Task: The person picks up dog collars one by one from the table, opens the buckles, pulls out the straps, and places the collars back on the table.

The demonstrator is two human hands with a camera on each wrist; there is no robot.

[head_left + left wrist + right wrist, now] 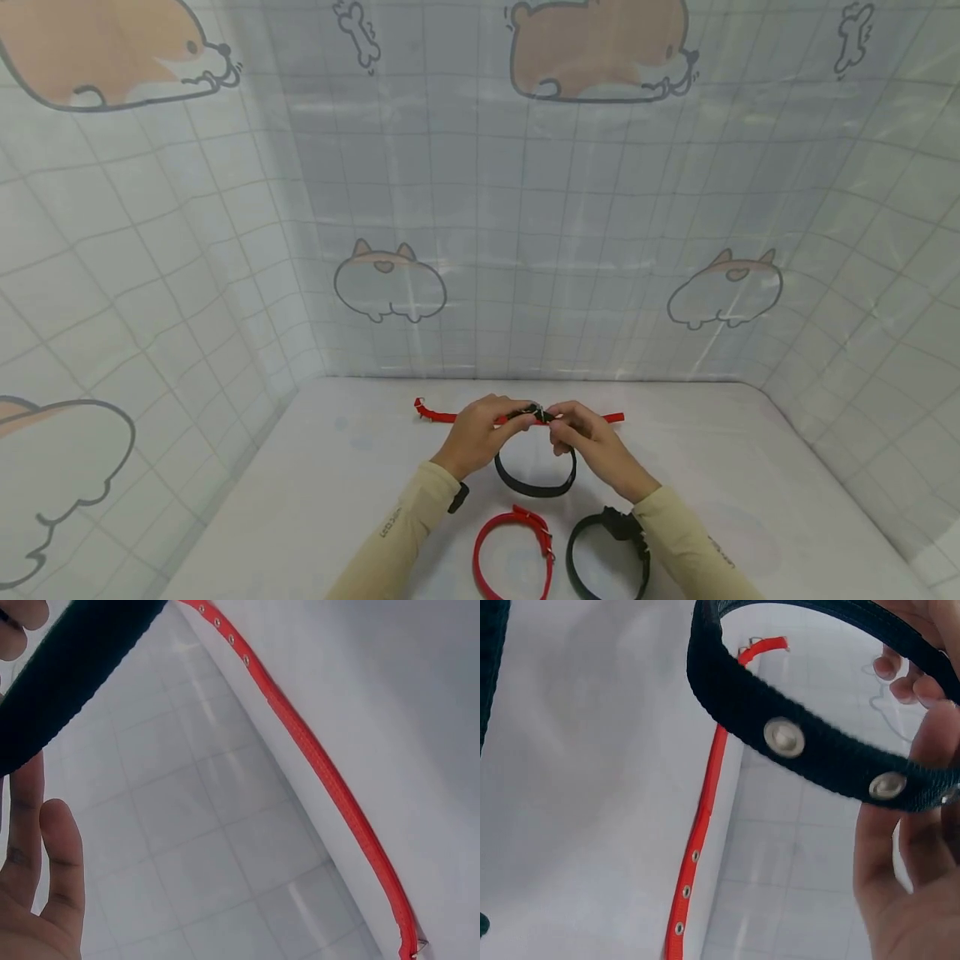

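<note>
Both hands hold a black collar (536,490) above the white table, its loop hanging below them. My left hand (483,429) pinches the buckle end between thumb and fingers. From the other side, my right hand (588,435) pinches the strap close to the metal buckle (540,412). In the right wrist view, metal eyelets (784,738) line the dark band, which curves past the right hand's fingers (877,855). The left wrist view shows part of the dark strap (75,675) close up, over the left hand's fingers (64,859).
Behind the hands a red collar (437,416) lies stretched out along the table's back. Nearer the body are a red collar fastened in a loop (480,554) and a looped black collar (622,523) beside the right sleeve. Printed grid curtains (555,250) enclose the table (337,467).
</note>
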